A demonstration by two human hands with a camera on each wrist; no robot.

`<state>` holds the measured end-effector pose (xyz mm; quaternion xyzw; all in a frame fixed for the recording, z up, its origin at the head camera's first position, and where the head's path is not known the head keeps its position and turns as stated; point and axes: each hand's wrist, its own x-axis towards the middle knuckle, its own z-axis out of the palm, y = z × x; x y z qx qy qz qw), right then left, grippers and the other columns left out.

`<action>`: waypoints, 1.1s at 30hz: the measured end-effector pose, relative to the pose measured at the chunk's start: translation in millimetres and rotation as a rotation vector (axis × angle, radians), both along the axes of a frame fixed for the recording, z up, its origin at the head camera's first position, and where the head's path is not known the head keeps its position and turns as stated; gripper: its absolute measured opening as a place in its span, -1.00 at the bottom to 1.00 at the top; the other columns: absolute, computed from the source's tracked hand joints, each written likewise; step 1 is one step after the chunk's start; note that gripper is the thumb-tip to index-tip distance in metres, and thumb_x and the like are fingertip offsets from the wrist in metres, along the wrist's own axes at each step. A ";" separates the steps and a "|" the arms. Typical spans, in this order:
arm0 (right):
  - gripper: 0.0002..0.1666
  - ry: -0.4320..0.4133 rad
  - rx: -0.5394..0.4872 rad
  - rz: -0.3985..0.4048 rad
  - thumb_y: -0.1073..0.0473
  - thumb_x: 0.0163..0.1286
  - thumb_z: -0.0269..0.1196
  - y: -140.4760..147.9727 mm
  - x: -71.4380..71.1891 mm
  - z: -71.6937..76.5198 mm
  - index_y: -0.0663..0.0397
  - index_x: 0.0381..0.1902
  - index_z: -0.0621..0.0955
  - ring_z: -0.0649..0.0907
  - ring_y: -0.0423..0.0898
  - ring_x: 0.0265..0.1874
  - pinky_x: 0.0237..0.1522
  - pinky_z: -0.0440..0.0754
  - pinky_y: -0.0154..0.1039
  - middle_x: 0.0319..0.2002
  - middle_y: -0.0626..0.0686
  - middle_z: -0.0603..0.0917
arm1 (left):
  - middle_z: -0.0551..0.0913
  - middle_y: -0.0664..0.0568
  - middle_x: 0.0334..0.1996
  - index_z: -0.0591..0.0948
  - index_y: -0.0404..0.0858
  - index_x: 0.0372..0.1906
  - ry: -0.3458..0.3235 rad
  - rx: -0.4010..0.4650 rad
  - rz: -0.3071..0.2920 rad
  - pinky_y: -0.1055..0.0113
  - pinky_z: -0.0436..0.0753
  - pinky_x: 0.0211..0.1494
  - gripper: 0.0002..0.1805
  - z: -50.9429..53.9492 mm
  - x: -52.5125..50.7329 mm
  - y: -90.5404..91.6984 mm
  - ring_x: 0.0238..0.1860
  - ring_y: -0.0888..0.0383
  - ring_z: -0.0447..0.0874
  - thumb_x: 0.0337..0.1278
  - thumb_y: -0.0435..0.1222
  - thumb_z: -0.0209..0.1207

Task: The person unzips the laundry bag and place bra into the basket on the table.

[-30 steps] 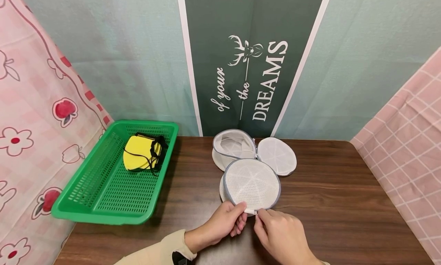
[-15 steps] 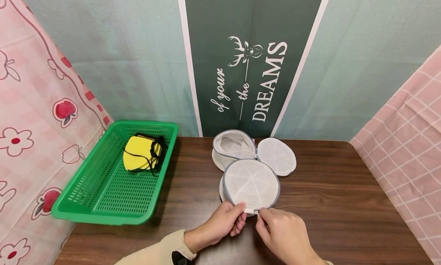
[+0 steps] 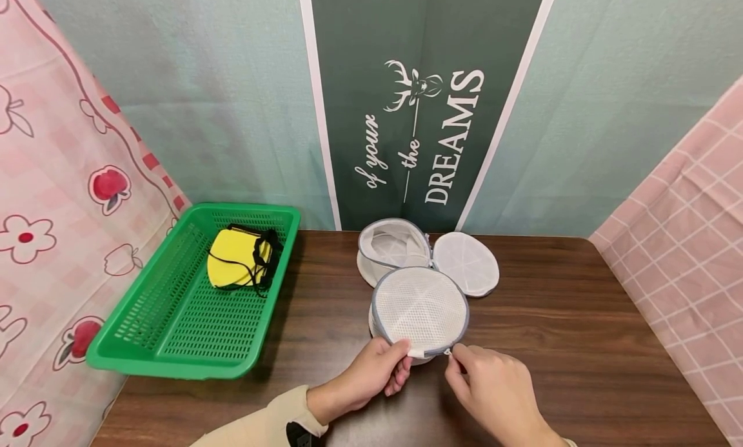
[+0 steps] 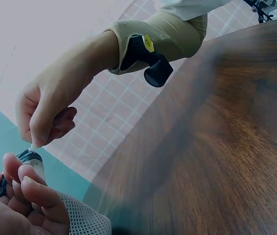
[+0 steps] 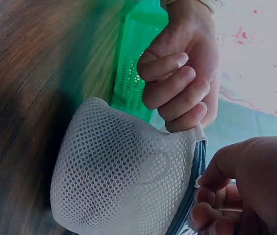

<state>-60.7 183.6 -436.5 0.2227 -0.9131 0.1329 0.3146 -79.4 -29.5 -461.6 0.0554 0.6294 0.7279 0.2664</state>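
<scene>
A round white mesh laundry bag (image 3: pixel 420 308) with a grey zipped rim stands on the table, its lid lying over the top. At the near edge my left hand (image 3: pixel 377 373) pinches the white end tab of the zip. My right hand (image 3: pixel 493 386) pinches the zip pull (image 3: pixel 448 351), a little to the right of the left fingers. In the right wrist view the zip (image 5: pixel 199 166) runs down from beneath the left hand. Behind it stands a second mesh laundry bag (image 3: pixel 371 269), unzipped, with its round lid (image 3: pixel 467 264) folded out to the right.
A green plastic basket (image 3: pixel 168 363) stands on the left of the brown table (image 3: pixel 557 344). Inside it lies a yellow item with black cords (image 3: pixel 235 257). Curtain-like cloths enclose the back and both sides.
My right hand has drawn the zip pull to the right along the rim, away from the left hand. The bag and left hand have shifted slightly left.
</scene>
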 end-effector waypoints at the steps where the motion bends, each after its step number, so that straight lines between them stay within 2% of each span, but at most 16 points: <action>1: -0.63 -0.004 0.002 -0.005 0.15 0.04 0.15 1.1 -0.3 -0.1 -0.26 -0.72 0.20 0.05 -0.37 -0.71 -0.73 -0.01 -0.42 -0.66 -0.34 0.04 | 0.43 0.15 -0.73 0.47 -0.20 -0.55 0.000 0.001 -0.001 0.52 0.31 -0.67 -0.60 -0.2 0.0 -0.3 -0.72 0.34 0.32 0.52 -0.19 -0.02; 9: -0.58 -0.039 0.004 -0.076 0.15 0.07 0.17 14.1 -5.2 0.7 -0.27 -0.71 0.15 0.02 -0.32 -0.70 -0.74 -0.03 -0.37 -0.67 -0.32 0.03 | 0.47 0.12 -0.71 0.50 -0.26 -0.53 0.003 0.009 -0.010 0.51 0.43 -0.66 -0.59 -0.8 -0.2 -3.7 -0.70 0.33 0.39 0.53 -0.20 -0.02; 19: -0.53 -0.089 0.023 -0.113 0.17 0.11 0.22 18.2 -10.0 2.9 -0.26 -0.71 0.16 0.05 -0.31 -0.72 -0.75 -0.01 -0.34 -0.69 -0.30 0.05 | 0.66 -0.03 -0.59 0.60 -0.54 -0.38 -0.005 0.086 -0.026 0.44 0.65 -0.49 -0.55 -0.9 -1.7 -1.7 -0.59 0.28 0.64 0.53 -0.24 -0.04; 25: -0.55 -0.081 0.023 -0.131 0.19 0.08 0.20 23.1 -13.5 4.3 -0.26 -0.73 0.17 0.04 -0.28 -0.72 -0.77 -0.03 -0.31 -0.70 -0.28 0.05 | 0.72 -0.30 -0.48 0.61 -0.58 -0.33 -0.013 0.085 -0.035 0.37 0.71 -0.42 -0.54 0.2 -1.9 -1.3 -0.55 0.22 0.70 0.53 -0.24 -0.05; 33: -0.55 -0.081 0.012 -0.143 0.19 0.09 0.19 25.7 -17.5 5.4 -0.25 -0.73 0.16 0.07 -0.24 -0.74 -0.78 -0.01 -0.28 -0.71 -0.28 0.04 | 0.72 -0.28 -0.49 0.61 -0.56 -0.33 -0.034 0.090 -0.038 0.29 0.75 -0.37 -0.54 0.6 -1.3 -2.4 -0.56 0.19 0.71 0.52 -0.22 -0.04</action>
